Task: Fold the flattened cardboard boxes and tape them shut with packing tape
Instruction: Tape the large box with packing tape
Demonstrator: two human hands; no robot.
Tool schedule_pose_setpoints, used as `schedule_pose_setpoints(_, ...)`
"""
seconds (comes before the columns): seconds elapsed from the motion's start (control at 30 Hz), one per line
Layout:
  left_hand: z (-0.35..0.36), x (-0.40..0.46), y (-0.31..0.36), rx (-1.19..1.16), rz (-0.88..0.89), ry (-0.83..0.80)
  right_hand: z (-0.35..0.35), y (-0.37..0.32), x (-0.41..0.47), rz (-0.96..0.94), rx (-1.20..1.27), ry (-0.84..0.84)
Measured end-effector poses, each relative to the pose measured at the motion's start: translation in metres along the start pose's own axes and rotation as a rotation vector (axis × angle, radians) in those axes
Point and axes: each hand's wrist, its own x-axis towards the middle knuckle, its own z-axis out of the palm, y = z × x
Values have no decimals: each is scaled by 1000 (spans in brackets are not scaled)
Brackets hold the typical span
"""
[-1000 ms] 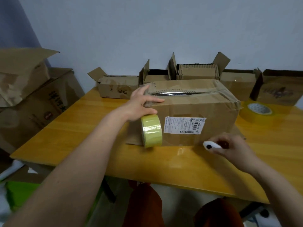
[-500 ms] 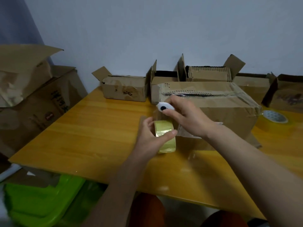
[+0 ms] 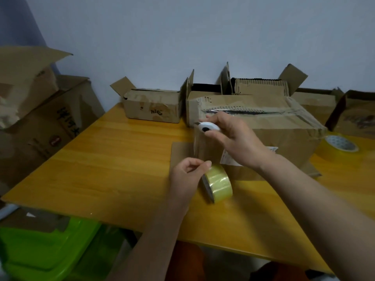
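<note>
A folded cardboard box sits on the yellow wooden table, its top seam covered by clear tape. My left hand holds a roll of yellowish packing tape just above the table in front of the box's left end. A clear strip of tape runs up from the roll to the box's left corner. My right hand grips a small white cutter at the top of that strip, its blade pointing left.
Several open cardboard boxes line the wall behind. A second tape roll lies right of the box. Large boxes stand left of the table. A green plastic bin sits below the front edge.
My left hand left the box top and pulled the roll down and away, stretching a tape strip. My right hand lifted the cutter from the table up to the box's left corner.
</note>
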Motion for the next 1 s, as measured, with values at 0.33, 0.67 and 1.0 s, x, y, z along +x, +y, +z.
schedule_pose_setpoints(0.33,8,15,8,-93,6,9,4,11,-31,-264,-430,141)
schedule_pose_setpoints(0.67,3,15,7,-46,9,-34,10,5,-35,-310,-582,177)
schedule_pose_setpoints(1.0,4,15,13,-15,36,-24,13,7,-34,-326,-701,152)
